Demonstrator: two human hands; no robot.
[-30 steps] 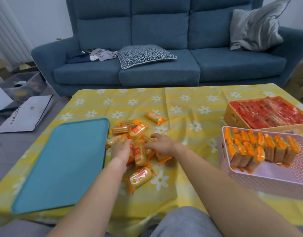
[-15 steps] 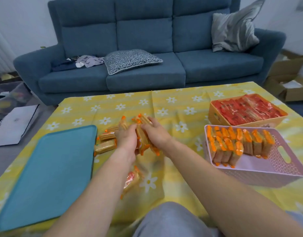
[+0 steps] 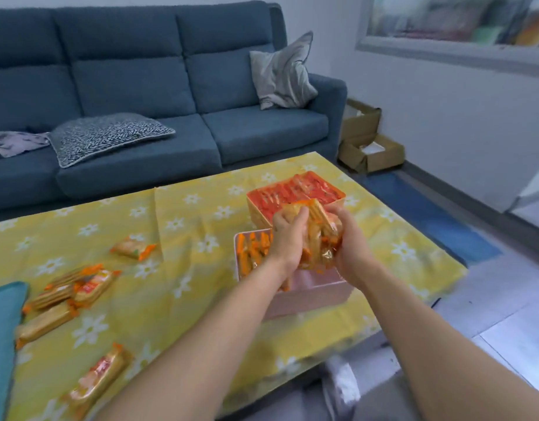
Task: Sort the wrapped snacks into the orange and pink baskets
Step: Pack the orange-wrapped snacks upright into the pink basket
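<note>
Orange-wrapped snack bundle (image 3: 318, 235), a second ago down at the loose pile (image 3: 64, 296), 8 o'clock on the tablecloth (image 3: 183, 268); now lifted clear and carried toward 3 o'clock. Clamped between left hand (image 3: 288, 238) and right hand (image 3: 350, 247), fingers of both curled round it. Held above pink basket (image 3: 310, 293), orange basket (image 3: 256, 211) at its 12 o'clock. Likely next: lower in beside matching packs; several loose ones left.

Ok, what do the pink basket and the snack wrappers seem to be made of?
Pink basket: probably moulded plastic, matte; its wall looks stiff, smooth and evenly coloured. Wrapped snacks: thin glossy plastic film, judging by glints and crinkles; partly see-through.
</note>
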